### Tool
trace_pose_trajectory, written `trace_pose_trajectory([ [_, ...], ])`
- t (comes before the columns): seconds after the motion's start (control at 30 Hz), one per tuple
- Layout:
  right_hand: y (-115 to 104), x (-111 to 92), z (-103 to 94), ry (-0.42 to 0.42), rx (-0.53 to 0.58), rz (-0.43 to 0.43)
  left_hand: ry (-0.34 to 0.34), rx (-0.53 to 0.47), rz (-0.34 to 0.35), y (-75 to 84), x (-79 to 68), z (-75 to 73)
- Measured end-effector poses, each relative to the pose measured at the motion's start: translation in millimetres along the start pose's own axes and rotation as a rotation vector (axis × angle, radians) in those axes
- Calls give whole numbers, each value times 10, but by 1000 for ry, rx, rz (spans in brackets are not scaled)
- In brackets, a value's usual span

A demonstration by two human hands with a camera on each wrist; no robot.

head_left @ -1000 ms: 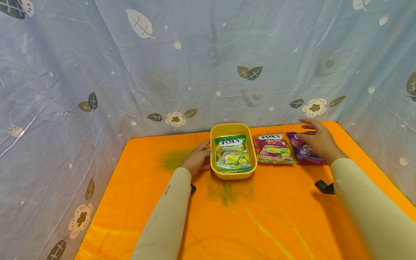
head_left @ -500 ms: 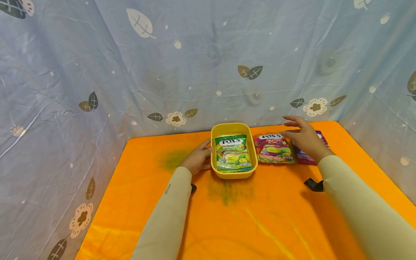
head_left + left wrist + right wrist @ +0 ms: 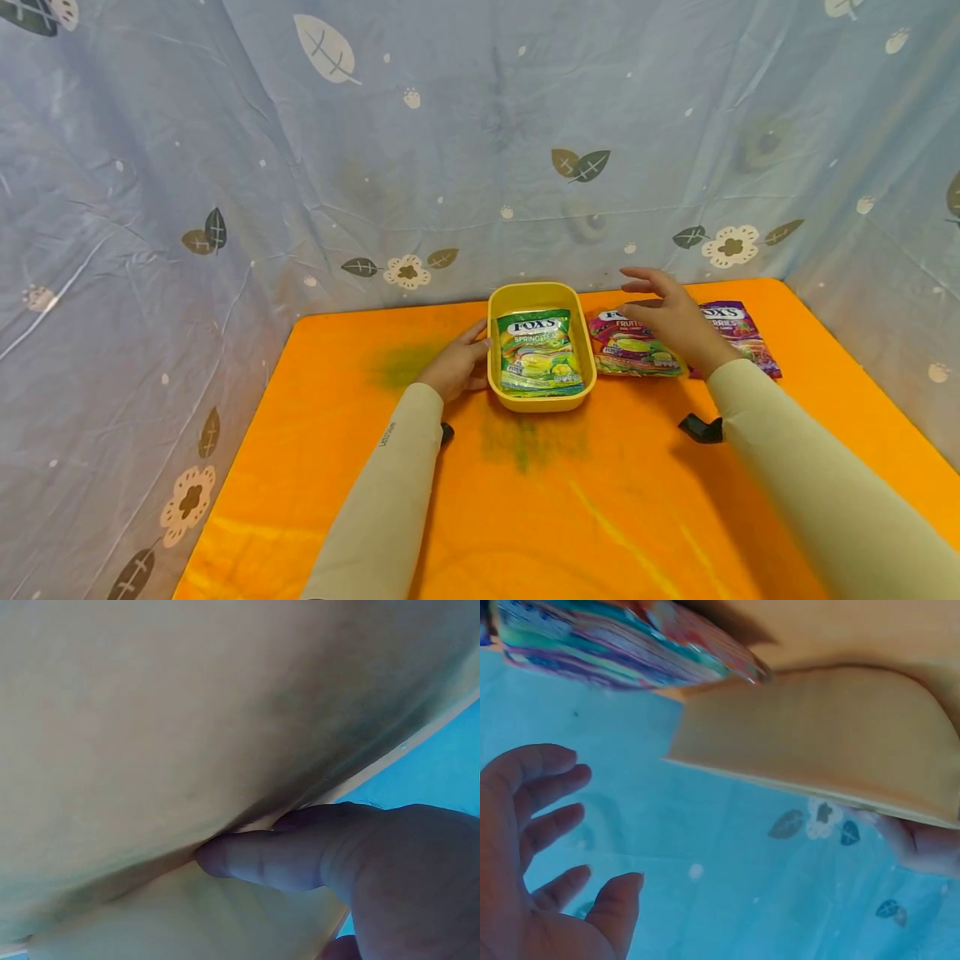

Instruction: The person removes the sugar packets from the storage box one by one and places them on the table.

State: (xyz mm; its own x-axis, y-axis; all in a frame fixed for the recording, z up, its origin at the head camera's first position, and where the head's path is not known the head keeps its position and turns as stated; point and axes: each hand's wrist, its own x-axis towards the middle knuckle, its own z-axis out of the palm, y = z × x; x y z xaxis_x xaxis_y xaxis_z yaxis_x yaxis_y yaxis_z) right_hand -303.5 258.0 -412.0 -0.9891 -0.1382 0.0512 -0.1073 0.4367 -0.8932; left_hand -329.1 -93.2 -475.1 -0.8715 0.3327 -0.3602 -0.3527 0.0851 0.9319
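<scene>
A yellow plastic tub (image 3: 542,405) stands at the back of the table, with a green Fox's candy bag (image 3: 540,354) lying in it. My left hand (image 3: 454,367) rests against the tub's left side, and the left wrist view shows its fingers (image 3: 262,859) stretched out. Right of the tub lies a red Fox's Fruits bag (image 3: 633,354). Above this bag hovers my right hand (image 3: 671,325), hiding part of its label; the right wrist view shows the fingers (image 3: 551,825) spread and loosely bent around nothing. A purple Fox's bag (image 3: 750,337) lies farther right, partly behind that hand.
An orange cloth (image 3: 570,517) covers the table. A pale blue curtain (image 3: 450,167) with leaf and flower prints hangs behind and at both sides, close to the back edge. A black strap end (image 3: 701,428) sticks out beside my right wrist.
My right hand has moved left, from over the purple bag to over the red one, uncovering much of the purple bag. The left hand and the tub have stayed in place.
</scene>
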Motion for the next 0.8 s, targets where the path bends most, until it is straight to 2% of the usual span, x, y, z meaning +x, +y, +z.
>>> trace_pose_trajectory([
  [0.17, -89, 23, 117, -41, 76, -18, 12, 6, 4, 1, 3, 3],
  [0.3, -240, -9, 204, -73, 130, -33, 15, 6, 9, 0, 7, 6],
  [0.5, -451, -77, 318, -95, 141, -31, -4, -6, 14, 13, -2, 0],
  [0.6, -434, -49, 383, -98, 154, -38, -24, -21, 20, 26, -14, 2],
  [0.8, -270, 49, 536, -120, 179, -71, -36, -31, 23, 39, -23, 6],
])
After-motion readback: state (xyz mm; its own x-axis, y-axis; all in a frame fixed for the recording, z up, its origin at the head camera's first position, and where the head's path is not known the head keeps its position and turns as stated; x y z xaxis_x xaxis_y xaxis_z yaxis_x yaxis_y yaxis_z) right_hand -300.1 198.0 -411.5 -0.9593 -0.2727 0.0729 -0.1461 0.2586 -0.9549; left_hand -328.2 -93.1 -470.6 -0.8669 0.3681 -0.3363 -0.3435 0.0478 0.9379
